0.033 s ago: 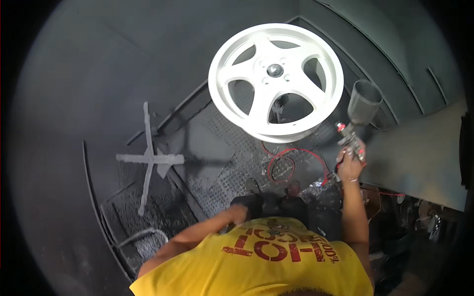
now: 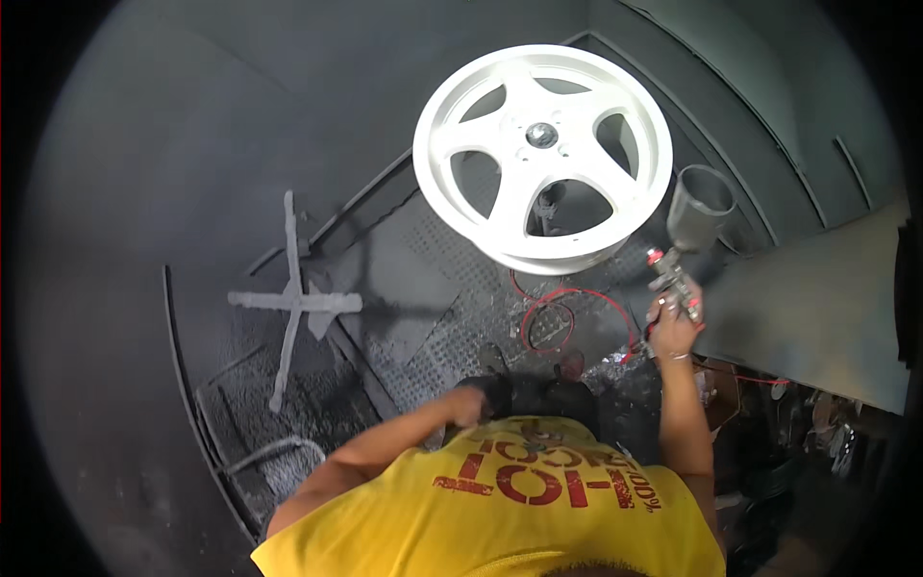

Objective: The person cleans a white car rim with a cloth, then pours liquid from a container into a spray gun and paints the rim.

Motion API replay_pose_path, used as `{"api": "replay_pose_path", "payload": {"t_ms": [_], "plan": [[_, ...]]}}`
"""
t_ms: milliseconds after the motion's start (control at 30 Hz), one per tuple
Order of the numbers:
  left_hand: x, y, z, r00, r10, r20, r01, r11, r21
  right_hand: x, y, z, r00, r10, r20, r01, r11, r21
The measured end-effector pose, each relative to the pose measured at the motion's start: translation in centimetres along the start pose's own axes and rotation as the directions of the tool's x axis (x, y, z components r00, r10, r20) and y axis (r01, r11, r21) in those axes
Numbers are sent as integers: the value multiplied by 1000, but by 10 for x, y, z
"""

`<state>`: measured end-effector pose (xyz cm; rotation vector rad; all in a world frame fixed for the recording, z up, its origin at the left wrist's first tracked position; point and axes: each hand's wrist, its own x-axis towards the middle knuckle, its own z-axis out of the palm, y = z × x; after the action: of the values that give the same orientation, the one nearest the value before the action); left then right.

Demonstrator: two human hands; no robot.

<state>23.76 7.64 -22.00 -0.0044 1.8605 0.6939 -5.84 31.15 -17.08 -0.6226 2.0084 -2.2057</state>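
Note:
In my right hand (image 2: 675, 329) is a paint spray gun (image 2: 676, 281), its handle wrapped by closed fingers. A translucent grey cup (image 2: 698, 213) sits on top of the gun, tilted. Left of the gun and farther off is a white five-spoke wheel rim (image 2: 520, 188), raised above the floor with a dark round centre. The gun is apart from the rim. My left hand (image 2: 467, 408) hangs low in front of my body near my dark trousers; its fingers are blurred and partly hidden, and no object shows in it.
A grey-coated cross-shaped stand (image 2: 294, 302) is at the left. A red hose (image 2: 615, 310) loops across the textured floor (image 2: 423, 332) below the rim. At the right stands a pale panel (image 2: 817, 303), with clutter beneath it. Dark walls curve around.
The spray gun and my right hand have shifted slightly left. The rim and the stand appear a little to the right, as the whole view has moved slightly.

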Motion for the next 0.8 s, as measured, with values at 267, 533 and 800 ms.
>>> {"api": "replay_pose_path", "payload": {"t_ms": [267,533,800], "plan": [[-98,57,-123,739,-314,-596,-47,858,-511,-105,15,37,908,-63,414,122,986,-118],[-107,48,-77,463,44,-885,-493,843,-217,-142,1,61,695,-92,713,142,990,-11],[-93,64,-31,296,-155,-943,-490,822,-289,-162,36,57,528,-177,830,217,974,70]]}}
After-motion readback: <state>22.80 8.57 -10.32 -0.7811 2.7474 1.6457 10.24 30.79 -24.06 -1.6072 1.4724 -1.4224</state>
